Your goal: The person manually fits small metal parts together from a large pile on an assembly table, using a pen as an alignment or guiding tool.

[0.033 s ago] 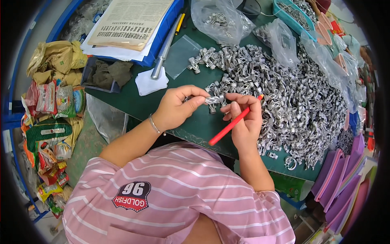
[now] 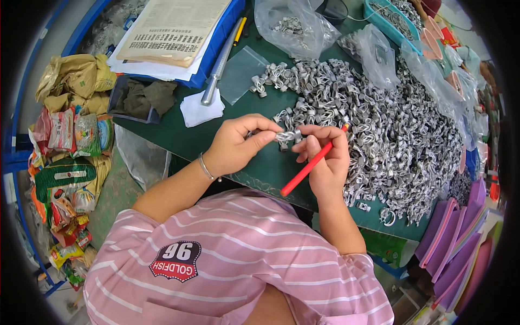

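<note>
A silver braided metal ring piece [image 2: 287, 136] is held between both hands, just above the table's front edge. My left hand [image 2: 241, 142] is closed, thumb and forefinger pinching its left end. My right hand [image 2: 329, 157] is closed round a red pen-like stick [image 2: 304, 174], which slants down to the left from beside the knuckles. The right fingertips also meet the right end of the ring piece. A big heap of similar silver pieces [image 2: 390, 130] lies right behind and beside this hand. Fingers hide part of the ring piece.
On the green table [image 2: 162, 138] stand a blue tray [image 2: 219, 46] with papers, a tapered metal rod [image 2: 221, 67], white paper slips [image 2: 201, 110], a flat clear bag [image 2: 242, 73] and a bin of dark cloth [image 2: 142, 100]. Plastic bags [image 2: 295, 27] and a teal basket [image 2: 392, 21] stand behind.
The ring piece has turned slightly between my fingers. The red stick's lower end has shifted a little to the right and down. Both arms stay in place.
</note>
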`<state>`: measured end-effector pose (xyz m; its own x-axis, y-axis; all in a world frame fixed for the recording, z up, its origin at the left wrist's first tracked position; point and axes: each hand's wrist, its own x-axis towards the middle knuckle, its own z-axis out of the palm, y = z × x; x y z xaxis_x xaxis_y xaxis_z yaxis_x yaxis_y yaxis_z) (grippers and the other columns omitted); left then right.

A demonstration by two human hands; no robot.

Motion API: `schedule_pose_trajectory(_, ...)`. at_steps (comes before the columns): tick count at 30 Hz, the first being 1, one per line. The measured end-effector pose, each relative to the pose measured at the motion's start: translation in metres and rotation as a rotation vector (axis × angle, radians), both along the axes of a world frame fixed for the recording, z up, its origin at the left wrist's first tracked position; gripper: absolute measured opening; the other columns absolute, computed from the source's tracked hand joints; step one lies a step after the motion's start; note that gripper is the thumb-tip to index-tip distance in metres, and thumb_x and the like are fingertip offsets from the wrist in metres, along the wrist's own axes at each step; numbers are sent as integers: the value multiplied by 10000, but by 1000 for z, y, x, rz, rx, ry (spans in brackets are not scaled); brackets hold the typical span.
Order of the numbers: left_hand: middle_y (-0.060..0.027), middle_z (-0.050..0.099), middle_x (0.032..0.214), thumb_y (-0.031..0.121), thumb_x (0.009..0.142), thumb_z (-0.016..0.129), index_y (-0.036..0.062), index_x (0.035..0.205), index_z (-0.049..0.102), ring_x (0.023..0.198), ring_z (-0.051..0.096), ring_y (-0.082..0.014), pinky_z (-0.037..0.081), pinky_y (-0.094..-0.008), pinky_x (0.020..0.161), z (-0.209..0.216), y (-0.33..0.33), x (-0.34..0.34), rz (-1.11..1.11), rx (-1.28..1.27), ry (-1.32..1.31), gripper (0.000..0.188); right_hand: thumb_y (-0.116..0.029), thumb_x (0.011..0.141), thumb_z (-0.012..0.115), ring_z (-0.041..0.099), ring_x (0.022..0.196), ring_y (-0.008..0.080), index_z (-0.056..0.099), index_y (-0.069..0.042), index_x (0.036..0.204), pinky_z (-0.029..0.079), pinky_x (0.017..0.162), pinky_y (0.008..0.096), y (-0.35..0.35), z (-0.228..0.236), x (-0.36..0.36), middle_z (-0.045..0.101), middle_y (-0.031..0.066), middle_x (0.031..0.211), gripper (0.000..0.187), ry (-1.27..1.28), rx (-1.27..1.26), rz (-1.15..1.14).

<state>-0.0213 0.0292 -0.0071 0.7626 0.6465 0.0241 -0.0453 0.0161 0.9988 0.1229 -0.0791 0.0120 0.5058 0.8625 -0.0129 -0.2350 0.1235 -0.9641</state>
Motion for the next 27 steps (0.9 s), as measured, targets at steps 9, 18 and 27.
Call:
schedule_pose_trajectory(9, -17, 559, 794, -1, 638, 740, 10, 935, 590, 652, 476, -44, 373, -179, 568, 21, -12, 4, 9, 191, -71, 333, 109, 758, 560, 581, 763, 172, 415, -45, 770, 496, 687, 257, -6, -20, 2, 559, 154, 924, 211, 150, 308, 138)
schedule_pose_trajectory(18, -46, 550, 761, 43, 805, 586, -8, 987, 577, 514, 437, -54, 331, -174, 447, 15, -19, 4, -1, -352, -133, 189, 84, 691, 655, 541, 732, 152, 356, -62, 803, 469, 655, 251, -9, -14, -5, 535, 184, 972, 351, -297, 404, 15)
schedule_pose_trajectory(27, -20, 527, 720, 149, 819, 577, 53, 918, 535, 553, 492, -104, 365, -194, 434, -4, 4, 8, -40, -971, -211, 145, 88, 748, 585, 567, 751, 184, 375, -34, 804, 484, 654, 266, -14, -3, -4, 562, 219, 938, 250, -434, 380, -22)
